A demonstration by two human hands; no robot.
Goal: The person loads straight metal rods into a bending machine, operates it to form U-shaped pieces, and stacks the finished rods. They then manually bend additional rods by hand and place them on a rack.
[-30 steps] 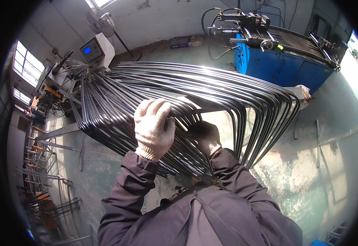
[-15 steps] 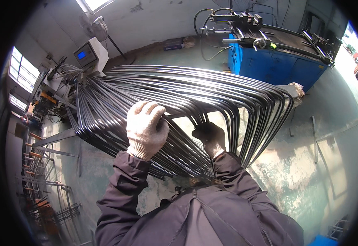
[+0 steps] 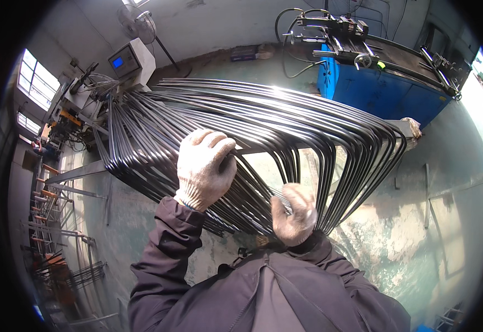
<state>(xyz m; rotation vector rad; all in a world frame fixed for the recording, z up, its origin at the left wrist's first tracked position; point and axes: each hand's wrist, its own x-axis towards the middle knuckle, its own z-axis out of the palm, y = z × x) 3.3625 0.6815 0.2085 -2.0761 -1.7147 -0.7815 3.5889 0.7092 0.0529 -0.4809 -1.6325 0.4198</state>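
Observation:
Many dark, shiny bent metal tubes (image 3: 241,119) hang side by side over a rail in front of me, their bent ends pointing down toward my body. My left hand (image 3: 205,169), in a cream knit glove, has its fingers curled round tubes at the middle of the rack; how many lie in the grip is hidden. My right hand (image 3: 295,214), gloved too and slightly blurred, is raised near the lower tube ends, close to my chest. Its thumb stands apart from the curled fingers, and tubes show in the gap behind.
A blue machine bench (image 3: 383,91) with a handwheel and clamps stands at the far right. At the far left is a machine with a screen box (image 3: 133,63), beside a standing fan (image 3: 139,25). The rail's wrapped end (image 3: 411,131) sticks out on the right.
My right hand has drawn back from among the tubes toward my chest and turned, showing its lighter glove side. The left hand keeps its place on the tubes. The view has shifted slightly.

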